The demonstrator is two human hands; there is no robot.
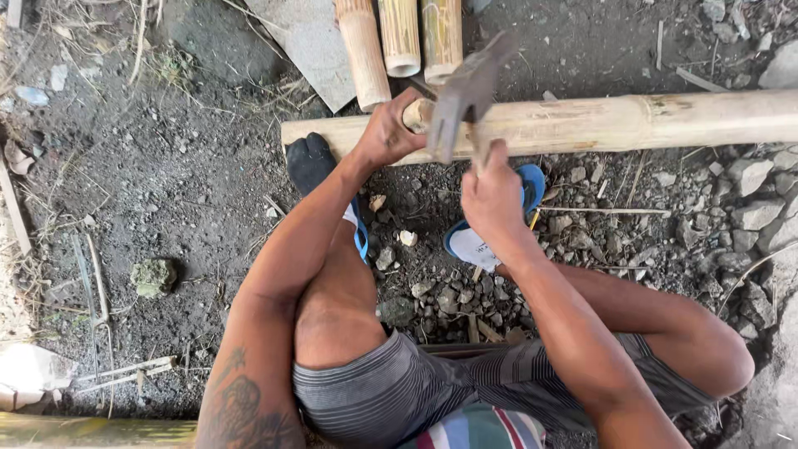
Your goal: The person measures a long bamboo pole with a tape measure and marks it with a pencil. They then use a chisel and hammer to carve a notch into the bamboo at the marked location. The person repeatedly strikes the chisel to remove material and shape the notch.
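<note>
A long pale bamboo pole (632,120) lies across the dirt in front of me. My left hand (386,133) is closed on a short round wooden piece (417,115) held against the pole. My right hand (492,193) grips the handle of a metal hammer (467,91), whose grey head is raised and blurred just above the pole. I am squatting, with both knees below the hands.
Three short bamboo sections (401,41) stand beyond the pole beside a flat grey sheet (309,46). A blue sandal (490,237) is under my right hand. Loose stones (748,191) cover the right side, and a mossy stone (152,276) sits left.
</note>
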